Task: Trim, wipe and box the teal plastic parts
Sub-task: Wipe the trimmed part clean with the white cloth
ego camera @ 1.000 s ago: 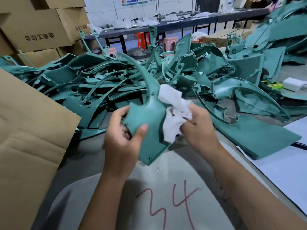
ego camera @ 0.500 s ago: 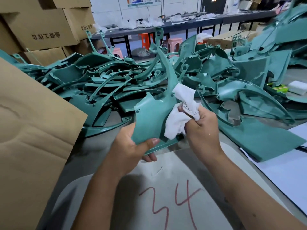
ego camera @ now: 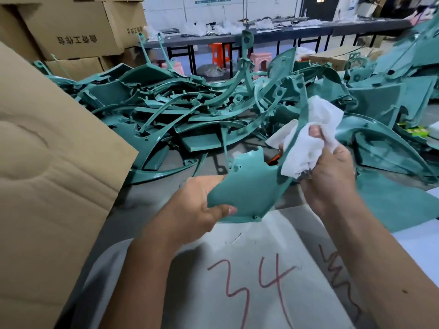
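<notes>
I am holding the teal part (ego camera: pixel 249 186) above the near bench (ego camera: pixel 147 210); my left hand (ego camera: pixel 197 210) is gripping its broad lower panel, thumb curled over the front face. My right hand (ego camera: pixel 330 176) is pinching the white rag (ego camera: pixel 311 143) around the thin curved arm. The part is looking light, stiff and smooth, likely slippery, so I am favouring the wide panel. The tangled teal pile (ego camera: pixel 190 110) is crowding the far side; a cardboard flap (ego camera: pixel 47 150) is hemming the left.

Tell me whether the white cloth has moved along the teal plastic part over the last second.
Yes. The white cloth, bunched in the right hand, has slid up from the teal plastic part's broad panel onto its narrow curved arm, away from the left hand.
</notes>
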The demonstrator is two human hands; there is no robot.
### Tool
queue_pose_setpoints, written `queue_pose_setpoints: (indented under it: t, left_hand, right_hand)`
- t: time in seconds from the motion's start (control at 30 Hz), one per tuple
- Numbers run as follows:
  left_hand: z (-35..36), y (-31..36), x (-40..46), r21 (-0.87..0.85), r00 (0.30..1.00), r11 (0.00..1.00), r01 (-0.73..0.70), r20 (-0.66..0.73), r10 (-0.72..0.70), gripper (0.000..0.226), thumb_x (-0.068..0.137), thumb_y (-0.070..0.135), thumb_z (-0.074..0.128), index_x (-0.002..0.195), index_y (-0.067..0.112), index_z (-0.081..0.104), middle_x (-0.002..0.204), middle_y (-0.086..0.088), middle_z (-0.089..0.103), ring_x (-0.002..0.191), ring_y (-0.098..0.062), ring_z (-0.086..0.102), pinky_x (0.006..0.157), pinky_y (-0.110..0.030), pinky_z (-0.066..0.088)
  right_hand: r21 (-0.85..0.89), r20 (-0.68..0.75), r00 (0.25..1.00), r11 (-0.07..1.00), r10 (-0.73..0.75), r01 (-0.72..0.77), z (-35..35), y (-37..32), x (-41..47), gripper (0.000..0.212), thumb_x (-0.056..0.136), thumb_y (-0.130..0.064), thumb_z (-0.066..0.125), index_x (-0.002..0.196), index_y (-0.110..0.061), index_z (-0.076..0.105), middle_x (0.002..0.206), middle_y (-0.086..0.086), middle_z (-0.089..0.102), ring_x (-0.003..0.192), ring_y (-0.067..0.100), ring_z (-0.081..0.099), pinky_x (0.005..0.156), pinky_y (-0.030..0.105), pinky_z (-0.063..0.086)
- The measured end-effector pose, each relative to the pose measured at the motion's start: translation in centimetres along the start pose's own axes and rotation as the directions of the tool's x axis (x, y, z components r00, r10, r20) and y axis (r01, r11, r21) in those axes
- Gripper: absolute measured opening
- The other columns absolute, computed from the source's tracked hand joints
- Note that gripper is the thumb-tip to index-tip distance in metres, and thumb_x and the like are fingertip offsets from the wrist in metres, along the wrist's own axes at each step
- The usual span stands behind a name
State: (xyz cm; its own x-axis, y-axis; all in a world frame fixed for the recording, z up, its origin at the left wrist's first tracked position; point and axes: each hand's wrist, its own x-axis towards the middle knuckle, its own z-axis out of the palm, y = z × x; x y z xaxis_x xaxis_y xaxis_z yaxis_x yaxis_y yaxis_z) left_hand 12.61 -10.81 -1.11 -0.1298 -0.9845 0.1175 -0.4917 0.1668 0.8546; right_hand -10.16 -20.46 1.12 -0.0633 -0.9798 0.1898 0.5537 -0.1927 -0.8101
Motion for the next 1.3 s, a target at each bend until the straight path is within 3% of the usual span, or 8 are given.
queue_pose_setpoints:
  t: [0.33, 0.47, 0.6, 0.77, 0.97, 1.13, 1.2, 1.3]
  left_hand:
    - [-0.4, -0.3, 0.0, 0.071, 0.921, 0.983, 0.168, -0.366, -0.131, 0.039, 0.06, 0.052, 0.081, 0.089, 0.031, 0.067, 0.069, 0.01, 0.07, 0.053, -0.023, 0.062, 0.059, -0.042, 0.055]
    - [1.0, 1.1, 0.9, -0.443, 0.791, 0.896, -0.022, -0.556, -0.255, 0.021, 0.079, 0.011, 0.086, 0.091, 0.014, 0.069, 0.069, 0.003, 0.075, 0.049, -0.005, 0.062, 0.047, -0.021, 0.047]
    - [4.4, 3.2, 1.7, -0.781, 0.789, 0.622, -0.063, -0.421, -0.448, 0.017, 0.099, 0.027, 0.065, 0.104, 0.012, 0.071, 0.096, -0.002, 0.08, 0.08, -0.014, 0.074, 0.06, -0.023, 0.055]
    - [5.8, 2.8, 2.7, -0.777, 0.626, 0.628, -0.055, -0.516, -0.584, 0.03, 0.107, 0.037, 0.05, 0.115, 0.012, 0.066, 0.115, -0.009, 0.075, 0.108, -0.03, 0.071, 0.094, -0.048, 0.057]
    - [2.7, 1.4, 2.6, -0.781, 0.41, 0.623, -0.051, -0.585, -0.7, 0.033, 0.11, 0.037, 0.042, 0.093, 0.015, 0.059, 0.088, -0.012, 0.065, 0.062, -0.023, 0.059, 0.037, -0.021, 0.042]
    - [1.6, 1.7, 2.4, -0.931, 0.621, 0.346, -0.114, -0.339, -0.707, 0.032, 0.111, 0.033, 0.039, 0.092, 0.01, 0.049, 0.058, -0.002, 0.042, 0.031, -0.006, 0.037, 0.03, -0.014, 0.024]
    - [2.4, 1.7, 2.4, -0.886, 0.658, 0.459, 0.06, -0.311, -0.686, 0.032, 0.111, 0.03, 0.041, 0.091, 0.008, 0.052, 0.047, 0.001, 0.043, 0.03, -0.006, 0.035, 0.03, -0.014, 0.023]
    - [4.0, 2.2, 2.3, -0.748, 0.663, 0.63, 0.212, -0.363, -0.654, 0.035, 0.11, 0.022, 0.041, 0.08, 0.01, 0.054, 0.05, 0.0, 0.054, 0.039, -0.011, 0.047, 0.037, -0.018, 0.034]
  right_hand:
    - [-0.186, 0.192, 0.979, 0.982, 0.066, -0.03, 1.7, 1.1, -2.1, 0.053, 0.09, -0.029, 0.067, 0.122, 0.012, 0.062, 0.109, 0.027, 0.072, 0.093, 0.028, 0.069, 0.086, 0.045, 0.058]
    - [-0.012, 0.029, 0.997, 0.997, 0.071, -0.071, 2.1, 1.4, -2.2, 0.021, 0.102, -0.017, 0.061, 0.115, -0.002, 0.07, 0.093, 0.013, 0.069, 0.084, 0.025, 0.065, 0.086, 0.042, 0.056]
    - [0.133, -0.008, 0.993, 0.984, 0.122, -0.12, 2.9, 1.7, -2.5, 0.035, 0.108, -0.016, 0.056, 0.091, -0.029, 0.084, 0.094, 0.006, 0.075, 0.081, 0.019, 0.072, 0.077, 0.034, 0.061]
    - [-0.377, 0.182, 0.965, 0.893, -0.19, 0.247, 1.7, 1.3, -2.4, 0.05, 0.111, -0.028, 0.05, 0.064, -0.022, 0.066, 0.058, -0.011, 0.059, 0.055, 0.002, 0.051, 0.054, 0.022, 0.044]
    - [-0.297, -0.012, 0.952, 0.91, -0.306, 0.289, 0.5, 0.2, -1.3, 0.039, 0.108, -0.015, 0.053, 0.078, -0.026, 0.075, 0.068, -0.014, 0.068, 0.06, 0.004, 0.06, 0.053, 0.024, 0.05]
    - [-0.317, 0.161, 0.983, 0.948, 0.083, -0.028, 1.0, 0.9, -2.8, 0.043, 0.093, -0.056, 0.059, 0.115, -0.021, 0.068, 0.088, -0.009, 0.078, 0.073, 0.005, 0.072, 0.066, 0.025, 0.056]
    - [-0.316, 0.321, 0.939, 0.949, 0.123, -0.016, 1.1, 1.7, -3.8, 0.041, 0.095, -0.063, 0.056, 0.124, -0.037, 0.065, 0.109, -0.012, 0.078, 0.1, 0.007, 0.075, 0.084, 0.029, 0.061]
    - [-0.244, 0.518, 0.834, 0.967, 0.192, -0.071, 2.0, 1.7, -5.1, 0.05, 0.113, -0.013, 0.043, 0.099, -0.049, 0.076, 0.097, -0.006, 0.079, 0.083, 0.011, 0.075, 0.069, 0.026, 0.061]
